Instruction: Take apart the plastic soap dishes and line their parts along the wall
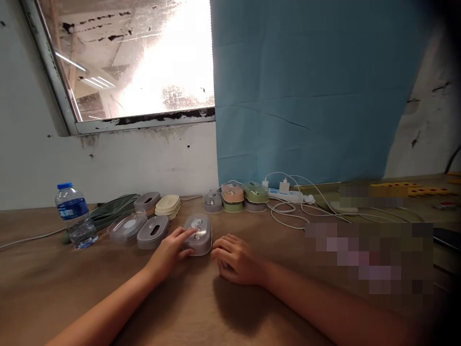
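Observation:
A grey oval box with a clear lid and a round label sits on the brown table in front of me. My left hand grips its left side, the index finger stretched over the lid and the thumb at the near edge. Just right of the box, my right hand rests on the table with its fingers curled inward. Whatever those fingers may hold is hidden. Left of the box stand a grey slotted cover and a clear plastic lid.
Behind are cream lids, another grey slotted cover and a water bottle. Boxes in grey, pink and green are stacked near the wall. A white power strip trails cables rightward. A blurred patch hides part of the right side.

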Motion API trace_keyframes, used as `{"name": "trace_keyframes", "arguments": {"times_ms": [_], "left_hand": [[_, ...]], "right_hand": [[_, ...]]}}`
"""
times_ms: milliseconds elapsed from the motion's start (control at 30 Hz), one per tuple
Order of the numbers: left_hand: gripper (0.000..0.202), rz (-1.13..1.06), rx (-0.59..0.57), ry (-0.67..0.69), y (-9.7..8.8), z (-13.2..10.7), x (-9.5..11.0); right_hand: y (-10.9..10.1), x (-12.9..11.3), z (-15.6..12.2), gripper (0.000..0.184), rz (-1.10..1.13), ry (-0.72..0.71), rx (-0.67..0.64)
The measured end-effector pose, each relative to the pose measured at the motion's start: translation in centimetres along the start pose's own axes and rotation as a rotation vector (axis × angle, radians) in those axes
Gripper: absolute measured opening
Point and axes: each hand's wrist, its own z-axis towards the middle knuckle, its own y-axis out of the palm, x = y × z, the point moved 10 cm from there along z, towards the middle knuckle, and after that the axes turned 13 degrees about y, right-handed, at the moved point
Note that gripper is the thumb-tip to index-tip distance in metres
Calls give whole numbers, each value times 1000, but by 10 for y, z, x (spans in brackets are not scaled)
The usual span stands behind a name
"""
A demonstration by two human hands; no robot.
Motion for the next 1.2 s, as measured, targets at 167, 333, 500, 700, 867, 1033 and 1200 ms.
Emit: {"name": "trace_keyframes", "arguments": {"times_ms": [167, 333, 500, 700, 867, 1033, 1200], "left_hand": [[41, -138, 44, -59, 1, -12, 20], [51, -245, 98, -76, 1, -10, 13], [63, -615, 207, -166, 11, -14, -13], [49, -497, 358, -247, -4, -20, -29], [41, -314, 493, -214, -36, -25, -31], [23, -205, 205, -97, -26, -16, -26], [21, -60, -41, 73, -7, -12, -6]], "right_hand": [[-1, -1, 0, 18, -21, 2, -13], [-1, -3, -2, 18, -34, -27, -8], [-3, -5, -2, 23, -29, -46, 17], [-3, -9, -2, 29, -10, -57, -27], [2, -7, -2, 26, -7, -65, -49], [2, -7, -2, 25, 8, -58, -62], [1, -8, -1, 26, 20, -52, -60]]}}
